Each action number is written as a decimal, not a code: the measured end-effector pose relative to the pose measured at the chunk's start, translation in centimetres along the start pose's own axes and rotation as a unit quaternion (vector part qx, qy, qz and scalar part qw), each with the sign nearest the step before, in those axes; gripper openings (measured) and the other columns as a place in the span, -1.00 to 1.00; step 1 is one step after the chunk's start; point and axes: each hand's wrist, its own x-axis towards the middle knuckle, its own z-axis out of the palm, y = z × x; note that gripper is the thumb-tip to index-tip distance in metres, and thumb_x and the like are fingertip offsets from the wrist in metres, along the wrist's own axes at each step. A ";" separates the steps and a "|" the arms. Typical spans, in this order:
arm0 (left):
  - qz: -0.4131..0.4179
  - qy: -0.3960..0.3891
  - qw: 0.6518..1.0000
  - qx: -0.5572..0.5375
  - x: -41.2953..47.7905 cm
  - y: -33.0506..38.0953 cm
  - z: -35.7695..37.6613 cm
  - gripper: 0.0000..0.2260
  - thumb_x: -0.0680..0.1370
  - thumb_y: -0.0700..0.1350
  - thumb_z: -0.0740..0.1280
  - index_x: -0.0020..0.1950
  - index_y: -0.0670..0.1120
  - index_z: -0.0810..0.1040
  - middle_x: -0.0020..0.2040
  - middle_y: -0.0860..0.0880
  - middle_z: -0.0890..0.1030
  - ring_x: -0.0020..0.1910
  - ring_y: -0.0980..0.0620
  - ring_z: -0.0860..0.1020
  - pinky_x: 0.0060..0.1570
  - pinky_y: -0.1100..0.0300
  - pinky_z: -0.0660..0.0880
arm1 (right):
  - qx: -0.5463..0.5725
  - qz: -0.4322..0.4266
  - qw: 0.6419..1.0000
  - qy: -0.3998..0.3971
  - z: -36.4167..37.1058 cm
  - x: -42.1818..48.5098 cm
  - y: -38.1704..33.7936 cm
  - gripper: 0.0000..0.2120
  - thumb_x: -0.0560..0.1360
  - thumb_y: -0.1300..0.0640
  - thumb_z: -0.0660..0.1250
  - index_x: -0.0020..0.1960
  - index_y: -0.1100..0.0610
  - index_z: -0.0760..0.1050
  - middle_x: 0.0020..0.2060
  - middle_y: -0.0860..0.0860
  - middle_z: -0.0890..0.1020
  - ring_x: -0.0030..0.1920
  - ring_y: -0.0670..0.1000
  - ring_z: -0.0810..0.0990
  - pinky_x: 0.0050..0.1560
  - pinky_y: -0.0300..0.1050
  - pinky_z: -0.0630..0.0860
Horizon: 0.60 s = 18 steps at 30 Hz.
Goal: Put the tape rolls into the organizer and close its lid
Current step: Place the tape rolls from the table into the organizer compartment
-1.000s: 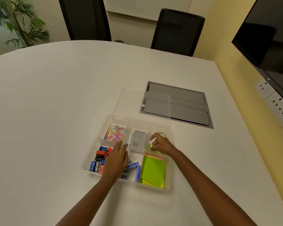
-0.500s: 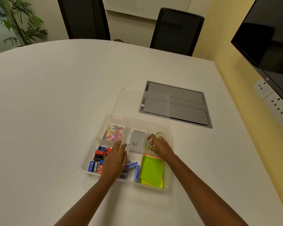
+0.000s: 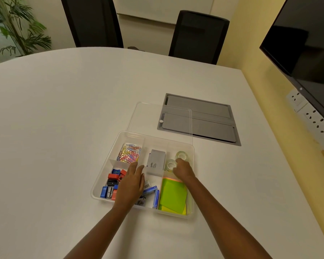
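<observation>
The clear plastic organizer [image 3: 108, 166] sits on the white table with its transparent lid [image 3: 157, 114] swung open behind it. Two clear tape rolls lie in its far right compartment: one [image 3: 182, 155] at the back, the other [image 3: 170, 165] just in front of it. My right hand [image 3: 183, 171] hovers over that compartment, fingers curled down, fingertips at the nearer roll's right edge without gripping it. My left hand [image 3: 130, 184] lies flat, fingers apart, over the organizer's middle and holds nothing.
Other compartments hold coloured paper clips [image 3: 129, 153], a grey box [image 3: 156, 162], sharpeners [image 3: 113, 179] and green sticky notes [image 3: 173, 195]. A grey cable hatch [image 3: 209, 118] is set into the table behind the lid. Two black chairs stand at the far edge, a wall screen at right.
My right hand moved a tape roll forward into the far right compartment and set it down beside the other roll. My left hand stayed over the organizer.
</observation>
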 end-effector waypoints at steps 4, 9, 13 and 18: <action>0.005 0.003 1.000 -0.002 0.0 -0.1 0.1 -0.72 0.56 -0.17 0.18 0.27 -0.17 0.38 0.35 -0.22 0.40 0.19 -0.17 0.51 -0.01 0.02 0.57 | 0.010 0.030 0.998 -0.045 -0.2 0.4 0.2 -0.88 0.46 0.32 0.18 -0.23 0.29 0.43 -0.02 0.30 0.59 0.16 0.25 0.53 -0.32 -0.23 0.35; 0.009 0.010 1.000 -0.007 -0.1 -0.1 0.1 -0.73 0.55 -0.19 0.21 0.24 -0.19 0.41 0.32 -0.24 0.43 0.16 -0.20 0.53 -0.03 0.00 0.58 | 0.016 0.028 0.998 -0.049 -0.2 0.5 0.3 -0.87 0.47 0.32 0.17 -0.23 0.29 0.43 0.14 0.33 0.54 0.16 0.24 0.53 -0.14 -0.17 0.32; 0.010 0.011 1.000 -0.008 0.0 -0.1 0.1 -0.73 0.55 -0.19 0.21 0.25 -0.19 0.40 0.32 -0.24 0.43 0.18 -0.19 0.52 -0.02 0.00 0.58 | -0.009 0.017 0.999 -0.046 0.1 0.4 0.0 -0.74 0.49 0.30 0.16 0.13 0.40 0.42 0.21 0.31 0.51 0.21 0.23 0.49 0.14 -0.05 0.46; 0.006 0.010 1.000 -0.012 0.0 -0.1 0.1 -0.72 0.56 -0.18 0.19 0.26 -0.18 0.39 0.34 -0.24 0.41 0.21 -0.20 0.49 0.03 -0.02 0.56 | -0.045 -0.032 0.998 0.030 -0.5 0.3 0.1 -0.74 0.46 0.36 0.14 0.12 0.35 0.47 0.14 0.28 0.56 0.14 0.23 0.54 0.10 -0.03 0.50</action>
